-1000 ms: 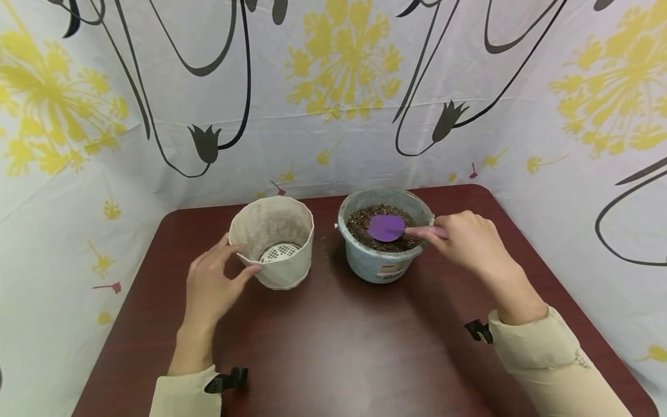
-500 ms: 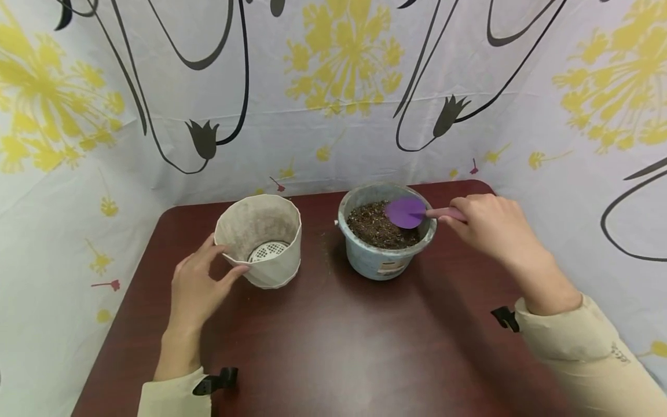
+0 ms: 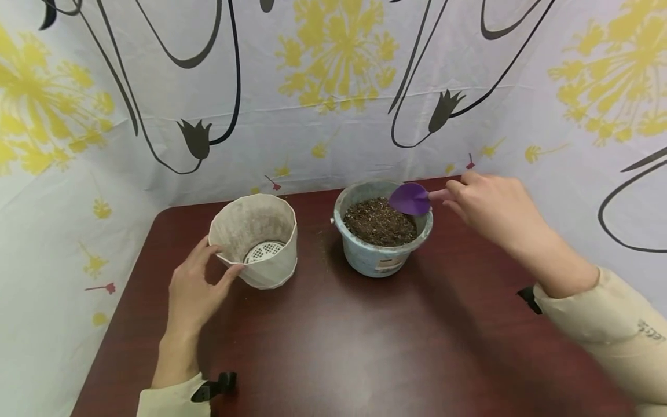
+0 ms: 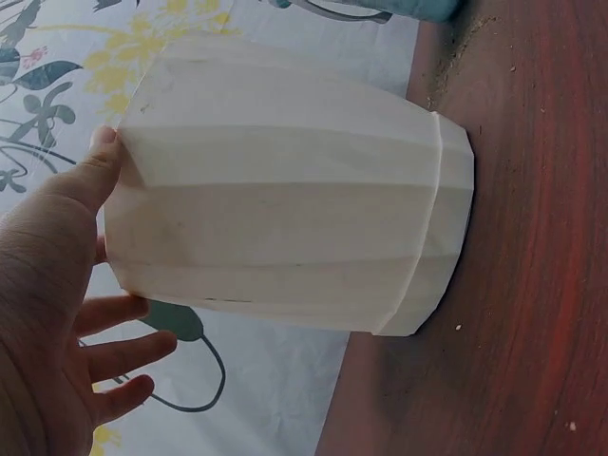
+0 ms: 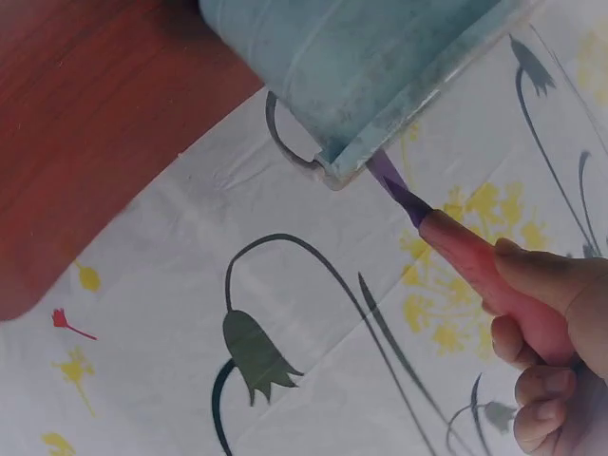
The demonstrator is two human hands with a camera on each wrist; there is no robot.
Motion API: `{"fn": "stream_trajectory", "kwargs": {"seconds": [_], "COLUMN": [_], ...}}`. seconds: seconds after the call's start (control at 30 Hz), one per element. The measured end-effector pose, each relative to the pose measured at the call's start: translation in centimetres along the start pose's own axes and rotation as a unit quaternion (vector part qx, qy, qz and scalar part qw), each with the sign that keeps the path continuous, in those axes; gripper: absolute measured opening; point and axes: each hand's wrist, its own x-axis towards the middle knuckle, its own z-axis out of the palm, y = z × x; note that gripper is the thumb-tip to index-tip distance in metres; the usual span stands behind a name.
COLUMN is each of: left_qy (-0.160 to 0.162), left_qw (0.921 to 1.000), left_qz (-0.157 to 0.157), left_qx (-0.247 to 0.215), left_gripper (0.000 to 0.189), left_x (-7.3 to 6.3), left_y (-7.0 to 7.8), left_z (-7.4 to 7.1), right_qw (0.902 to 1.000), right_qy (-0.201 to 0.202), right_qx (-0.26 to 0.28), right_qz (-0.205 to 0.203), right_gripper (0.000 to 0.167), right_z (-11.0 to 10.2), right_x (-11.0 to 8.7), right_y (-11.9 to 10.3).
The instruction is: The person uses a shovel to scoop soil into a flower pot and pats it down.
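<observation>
On the left of the table stands a white faceted flower pot (image 3: 271, 272) with a perforated disc (image 3: 264, 251) at its bottom. My left hand (image 3: 195, 289) holds its near left rim between thumb and fingers; in the left wrist view several fingers (image 4: 123, 356) stretch past the pot's side. To the right is a pale blue bucket (image 3: 372, 260) holding dark soil (image 3: 379, 223). My right hand (image 3: 492, 208) grips the pink handle (image 5: 484, 271) of a trowel. Its purple blade (image 3: 410, 200) is tilted over the bucket's right rim, above the soil.
Both containers stand on a dark red-brown table (image 3: 333, 341), near its back edge. A white cloth (image 3: 292, 127) with yellow and grey flowers hangs behind and at the sides. A few crumbs lie between pot and bucket. The bucket's wire handle (image 5: 275, 133) hangs at its side.
My right hand has drawn the trowel right and upward from the middle of the soil to the bucket's rim. The flower pot and my left hand have shifted left, away from the bucket.
</observation>
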Motion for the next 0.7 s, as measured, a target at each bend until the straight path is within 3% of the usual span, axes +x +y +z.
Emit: {"fn": "stream_trajectory", "kwargs": {"seconds": [0.13, 0.23, 0.33, 0.43, 0.53, 0.7], "left_qy": [0.006, 0.006, 0.004, 0.008, 0.032, 0.084], "left_qw": [0.9999, 0.9999, 0.9998, 0.9998, 0.9995, 0.9953], "left_qz": [-0.009, -0.01, -0.013, -0.013, -0.005, 0.046], "left_qx": [-0.003, -0.007, -0.013, -0.012, -0.008, -0.016], "left_gripper": [0.048, 0.048, 0.048, 0.05, 0.057, 0.071], "left_x": [-0.1, -0.2, -0.3, -0.3, -0.2, 0.8], "left_y": [0.1, 0.2, 0.2, 0.2, 0.6, 2.6], "left_z": [0.0, 0.1, 0.2, 0.2, 0.4, 1.5], "right_qw": [0.9978, 0.9928, 0.989, 0.9871, 0.9858, 0.9864], "right_qy": [-0.061, -0.117, -0.146, -0.156, -0.16, -0.14], "right_qx": [-0.021, -0.014, 0.006, 0.025, 0.047, 0.083], "right_qz": [-0.017, -0.022, -0.023, -0.023, -0.022, -0.026], "right_gripper": [0.027, 0.021, 0.014, 0.01, 0.004, 0.008], "right_z": [-0.1, 0.0, 0.2, 0.6, 1.2, 2.1], "right_x": [0.6, 0.6, 0.3, 0.1, -0.1, -0.3], "right_y": [-0.2, -0.2, 0.2, 0.7, 1.0, 1.1]}}
